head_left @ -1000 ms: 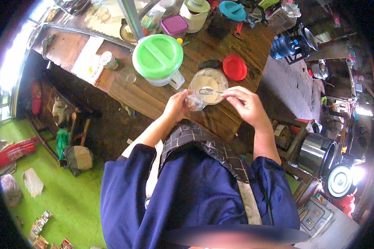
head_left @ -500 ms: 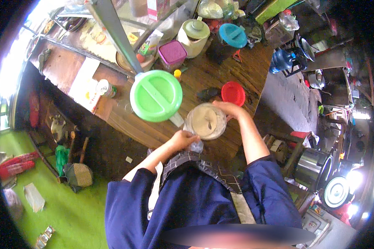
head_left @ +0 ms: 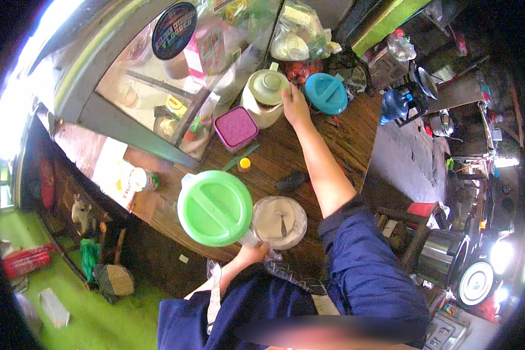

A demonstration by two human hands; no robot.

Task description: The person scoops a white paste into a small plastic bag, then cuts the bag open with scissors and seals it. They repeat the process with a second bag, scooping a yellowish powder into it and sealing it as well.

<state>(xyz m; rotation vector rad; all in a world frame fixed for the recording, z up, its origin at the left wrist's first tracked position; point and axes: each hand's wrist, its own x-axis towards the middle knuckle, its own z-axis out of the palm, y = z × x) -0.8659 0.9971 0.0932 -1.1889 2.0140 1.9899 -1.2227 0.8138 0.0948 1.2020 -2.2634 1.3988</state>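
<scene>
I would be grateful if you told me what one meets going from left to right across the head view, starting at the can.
Can, purple-lidded container, cream lidded jar, right hand, blue-lidded container, blue water bottle, steel pot.

Cream jar [head_left: 267, 116] upright, lid [head_left: 268, 86] on top. Open round tub [head_left: 304, 217] sits nearer, beige powder [head_left: 268, 217] and spoon [head_left: 283, 225] inside. Clear bag [head_left: 275, 256] crumpled just beside it.
</scene>
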